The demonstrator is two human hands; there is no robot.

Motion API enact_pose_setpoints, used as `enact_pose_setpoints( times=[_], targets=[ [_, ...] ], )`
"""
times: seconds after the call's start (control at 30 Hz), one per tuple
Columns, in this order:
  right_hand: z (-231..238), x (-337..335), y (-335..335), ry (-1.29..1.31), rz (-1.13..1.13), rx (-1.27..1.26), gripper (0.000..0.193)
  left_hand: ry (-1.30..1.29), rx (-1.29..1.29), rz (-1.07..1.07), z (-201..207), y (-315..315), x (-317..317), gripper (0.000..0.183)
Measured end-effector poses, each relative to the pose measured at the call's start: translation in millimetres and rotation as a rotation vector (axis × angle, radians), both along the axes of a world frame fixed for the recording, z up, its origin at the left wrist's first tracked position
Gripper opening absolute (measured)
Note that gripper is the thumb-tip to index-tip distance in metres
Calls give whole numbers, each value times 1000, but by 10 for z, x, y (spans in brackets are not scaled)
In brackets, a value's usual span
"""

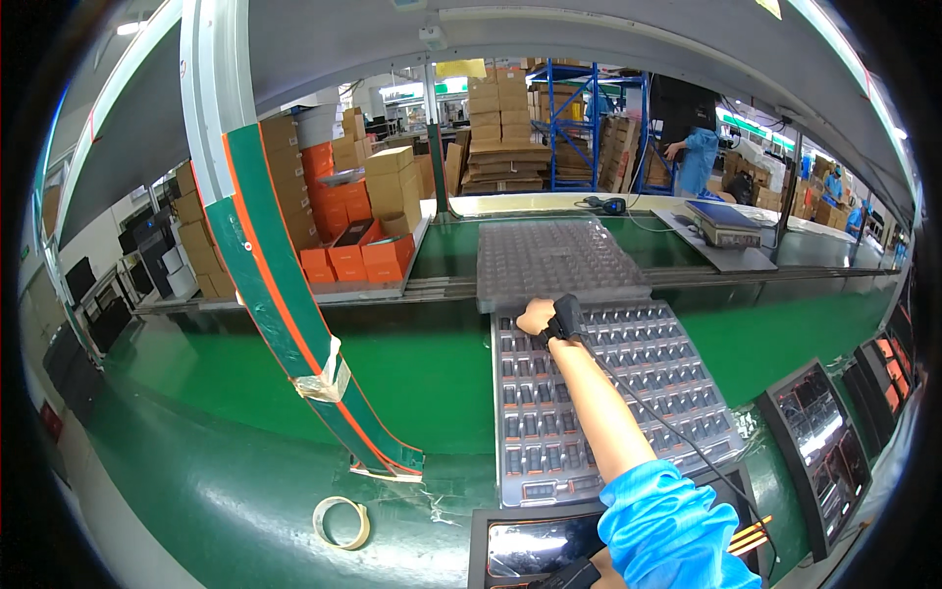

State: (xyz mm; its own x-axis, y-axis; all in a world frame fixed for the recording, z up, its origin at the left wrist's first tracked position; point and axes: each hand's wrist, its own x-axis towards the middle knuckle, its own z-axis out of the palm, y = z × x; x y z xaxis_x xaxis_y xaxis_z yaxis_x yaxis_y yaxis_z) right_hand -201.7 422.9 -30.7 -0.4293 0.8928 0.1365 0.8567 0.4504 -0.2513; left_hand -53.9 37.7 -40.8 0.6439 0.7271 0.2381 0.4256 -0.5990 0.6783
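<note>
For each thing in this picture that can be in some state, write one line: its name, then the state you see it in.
Right hand: closed in a fist on the far left corner of the grey tray, wrist strap on.
Grey tray: flat on the green belt, most pockets filled with small dark parts.
Clear tray: lying flat beyond the grey tray, looks empty.
Tape roll: lying flat, untouched.
Scale: resting on the far belt, platform bare.
Left hand: not in view.

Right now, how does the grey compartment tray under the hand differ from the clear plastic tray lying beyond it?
The grey compartment tray holds small dark parts in its rows; the clear plastic tray looks empty. The grey one lies nearer the person, with the right hand at its far edge; the clear one lies farther off, untouched. Both are rectangular, gridded, and rest on the green belt.
</note>
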Motion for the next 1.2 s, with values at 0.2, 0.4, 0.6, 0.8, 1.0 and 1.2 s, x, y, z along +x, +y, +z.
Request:
enact_pose_setpoints(
  times=[0.2,0.4,0.6,0.8,1.0,1.2],
  targets=[
    [-136,82,37,192,39,-60,42,4,7,-5,-13,13,52,34],
    [85,524,-251,683,280,-691,22,9,28,15,-81,11,156,34],
    [550,1550,-1216,424,712,-623,35,43,157,-32,-28,47,185,36],
    [926,3313,-2630,-90,728,-312,37,58,280,-105,56,-42,204,32],
    [298,4207,-2698,-55,644,-403,39,105,270,-113,161,-171,220,31],
    [-161,4312,-2824,313,639,-421,45,311,228,-37,248,-280,291,35]
  ],
)
